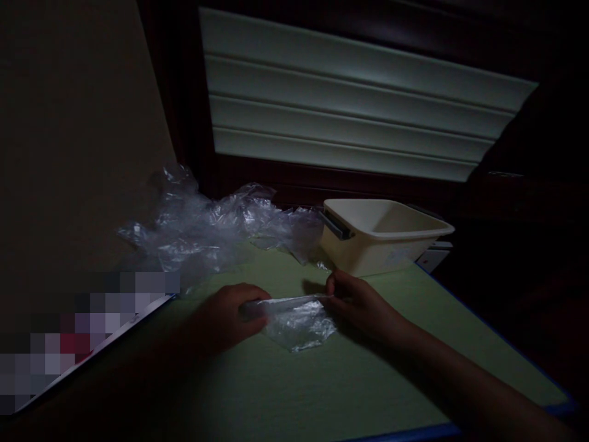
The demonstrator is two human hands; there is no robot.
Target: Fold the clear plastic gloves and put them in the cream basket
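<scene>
Between my two hands a clear plastic bag is stretched just above the green tabletop. My left hand pinches its left end between thumb and fingers. At the upper right corner of the bag, my right hand is closed on the edge. The bag hangs down a little from a nearly straight top edge. Behind my hands lies a loose heap of crumpled clear plastic bags. Dim light blurs the detail of my fingers.
A cream plastic bin with a dark handle clip stands at the table's back right. Beyond its far edge is a dark frame with pale slatted panels. A blurred-out flat item lies at the left. The table has a blue edge.
</scene>
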